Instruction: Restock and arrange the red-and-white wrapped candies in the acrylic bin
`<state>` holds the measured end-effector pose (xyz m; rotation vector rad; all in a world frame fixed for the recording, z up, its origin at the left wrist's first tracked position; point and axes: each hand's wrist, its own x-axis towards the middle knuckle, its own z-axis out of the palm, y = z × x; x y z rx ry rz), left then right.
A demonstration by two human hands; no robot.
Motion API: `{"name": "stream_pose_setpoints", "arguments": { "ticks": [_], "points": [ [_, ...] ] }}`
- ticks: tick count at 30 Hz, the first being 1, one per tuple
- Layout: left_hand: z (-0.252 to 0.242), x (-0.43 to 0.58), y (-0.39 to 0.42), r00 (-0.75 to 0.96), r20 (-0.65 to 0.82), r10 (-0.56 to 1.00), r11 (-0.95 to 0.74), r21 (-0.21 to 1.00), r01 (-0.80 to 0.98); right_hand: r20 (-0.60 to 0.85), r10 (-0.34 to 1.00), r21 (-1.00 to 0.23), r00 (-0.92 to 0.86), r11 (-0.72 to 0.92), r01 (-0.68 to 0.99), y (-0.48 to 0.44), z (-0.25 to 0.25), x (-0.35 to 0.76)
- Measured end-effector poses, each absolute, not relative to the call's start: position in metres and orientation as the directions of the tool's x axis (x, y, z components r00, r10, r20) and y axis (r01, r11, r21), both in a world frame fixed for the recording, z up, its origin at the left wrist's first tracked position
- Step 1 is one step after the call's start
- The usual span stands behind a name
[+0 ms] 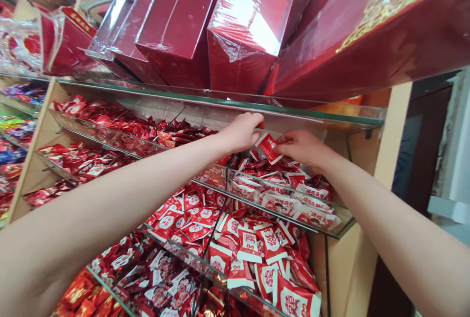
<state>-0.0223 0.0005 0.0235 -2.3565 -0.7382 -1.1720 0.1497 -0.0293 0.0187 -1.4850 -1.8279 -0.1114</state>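
Both my arms reach into the upper glass bin (279, 216) of a sweet shelf. My left hand (243, 131) is curled closed, knuckles up, just under the glass shelf edge; what it holds is hidden. My right hand (301, 148) pinches a small red and white candy packet (268, 147) by its corner, above the heap of similar packets (293, 192). The two hands are a few centimetres apart.
Large red gift boxes in clear wrap (242, 28) lean on the glass shelf (220, 101) right overhead. Lower bins hold more red packets (253, 253). More bins of red sweets (88, 160) run to the left. A wooden upright (389, 131) bounds the shelf on the right.
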Motion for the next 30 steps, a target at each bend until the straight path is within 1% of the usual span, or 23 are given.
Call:
{"name": "stream_pose_setpoints", "arguments": {
  "ticks": [1, 3, 5, 6, 7, 8, 9, 10, 11, 12, 13, 14, 15, 17, 20, 21, 23, 25, 27, 30],
  "points": [
    [0.019, -0.021, -0.001, 0.532, 0.808, 0.256, -0.801, -0.131, 0.585, 0.599, 0.800, -0.397, -0.001, 0.298, 0.868, -0.029, 0.018, 0.149],
    [0.010, -0.017, -0.003, 0.623, 0.744, 0.241, -0.859, -0.136, 0.494, 0.565, 0.825, -0.494, 0.004, 0.335, 0.802, -0.033, 0.017, 0.144],
    [0.005, -0.015, -0.003, 0.678, 0.694, 0.242, -0.893, -0.114, 0.435, 0.495, 0.863, -0.614, -0.097, 0.427, 0.663, -0.041, 0.016, 0.137],
    [0.004, -0.014, -0.001, 0.676, 0.694, 0.246, -0.893, -0.109, 0.437, 0.463, 0.874, -0.659, -0.149, 0.452, 0.601, -0.044, 0.016, 0.135],
    [0.004, -0.014, 0.000, 0.663, 0.704, 0.253, -0.882, -0.114, 0.457, 0.446, 0.878, -0.680, -0.173, 0.458, 0.573, -0.047, 0.016, 0.134],
    [0.004, -0.015, 0.001, 0.647, 0.718, 0.258, -0.861, -0.132, 0.490, 0.450, 0.877, -0.664, -0.168, 0.455, 0.594, -0.048, 0.016, 0.134],
    [0.006, -0.016, 0.002, 0.633, 0.731, 0.255, -0.833, -0.166, 0.528, 0.468, 0.871, -0.607, -0.146, 0.438, 0.664, -0.048, 0.016, 0.136],
    [0.008, -0.017, 0.003, 0.625, 0.740, 0.249, -0.798, -0.210, 0.566, 0.494, 0.859, -0.505, -0.132, 0.407, 0.761, -0.046, 0.016, 0.139],
    [0.009, -0.018, 0.002, 0.626, 0.740, 0.246, -0.761, -0.252, 0.598, 0.511, 0.847, -0.367, -0.146, 0.369, 0.854, -0.043, 0.015, 0.142],
    [0.011, -0.019, 0.001, 0.631, 0.734, 0.253, -0.733, -0.280, 0.620, 0.499, 0.845, -0.218, -0.191, 0.336, 0.916, -0.040, 0.013, 0.146],
    [0.012, -0.020, 0.000, 0.639, 0.720, 0.270, -0.718, -0.291, 0.632, 0.452, 0.857, -0.090, -0.248, 0.320, 0.943, -0.036, 0.012, 0.148],
    [0.012, -0.020, -0.002, 0.652, 0.699, 0.295, -0.715, -0.290, 0.636, 0.391, 0.872, -0.002, -0.295, 0.321, 0.947, -0.034, 0.010, 0.151],
    [0.012, -0.019, -0.003, 0.666, 0.673, 0.322, -0.719, -0.285, 0.634, 0.338, 0.884, 0.051, -0.323, 0.325, 0.944, -0.032, 0.009, 0.152],
    [0.012, -0.016, -0.006, 0.685, 0.626, 0.372, -0.719, -0.272, 0.640, 0.297, 0.906, 0.108, -0.301, 0.282, 0.953, -0.031, 0.009, 0.152],
    [0.011, -0.008, -0.010, 0.672, 0.584, 0.455, -0.690, -0.246, 0.681, 0.370, 0.915, 0.212, -0.159, 0.084, 0.974, -0.035, 0.015, 0.152],
    [0.011, -0.005, -0.011, 0.663, 0.566, 0.491, -0.678, -0.230, 0.698, 0.386, 0.913, 0.238, -0.133, 0.041, 0.970, -0.036, 0.017, 0.152],
    [0.012, 0.001, -0.013, 0.666, 0.496, 0.558, -0.660, -0.221, 0.718, 0.367, 0.920, 0.263, -0.137, 0.039, 0.964, -0.037, 0.022, 0.154],
    [0.012, 0.008, -0.016, 0.690, 0.400, 0.603, -0.642, -0.269, 0.718, 0.297, 0.940, 0.265, -0.167, 0.087, 0.960, -0.037, 0.023, 0.155],
    [0.011, 0.014, -0.018, 0.708, 0.335, 0.622, -0.629, -0.326, 0.706, 0.250, 0.953, 0.273, -0.172, 0.101, 0.957, -0.038, 0.023, 0.155],
    [0.008, 0.021, -0.018, 0.722, 0.327, 0.610, -0.631, -0.351, 0.692, 0.226, 0.961, 0.299, -0.161, 0.089, 0.950, -0.043, 0.022, 0.152]
  ]
}}
